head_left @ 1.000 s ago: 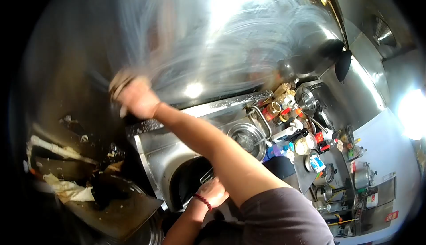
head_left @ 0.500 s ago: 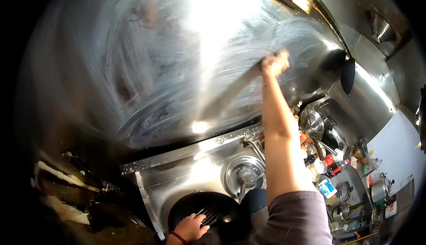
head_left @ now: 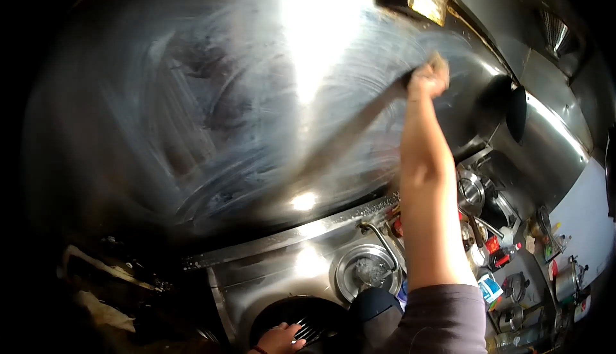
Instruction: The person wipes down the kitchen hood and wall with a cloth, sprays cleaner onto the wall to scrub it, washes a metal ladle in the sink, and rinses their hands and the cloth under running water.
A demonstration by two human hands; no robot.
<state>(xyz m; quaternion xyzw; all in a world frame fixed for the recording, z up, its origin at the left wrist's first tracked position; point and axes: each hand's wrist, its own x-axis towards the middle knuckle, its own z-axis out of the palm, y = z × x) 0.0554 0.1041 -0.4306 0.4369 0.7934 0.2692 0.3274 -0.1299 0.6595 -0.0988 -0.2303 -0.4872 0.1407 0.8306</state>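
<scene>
My right hand (head_left: 430,77) is stretched far out against a shiny steel wall (head_left: 256,107) covered in whitish, soapy smears. Its fingers are closed, and whatever they press to the wall is too blurred to make out. A long shadow of the arm falls across the steel. At the bottom, my left hand (head_left: 281,340) lies over the rim of a black round pan (head_left: 269,312), fingers stretched out beside some pale slats in it. The wrist has a dark red beaded bracelet, partly cut off by the frame.
A steel bowl (head_left: 343,277) with water and suds sits under a curved tap (head_left: 385,241) on the steel counter (head_left: 256,280). Bottles, pots and a steel pan (head_left: 471,190) crowd the right side. A lamp box (head_left: 427,1) juts out above, near dark hanging pans (head_left: 516,115).
My right hand has moved up and to the right along the wall. My left hand stays at the black pan. The whole view has shifted slightly.
</scene>
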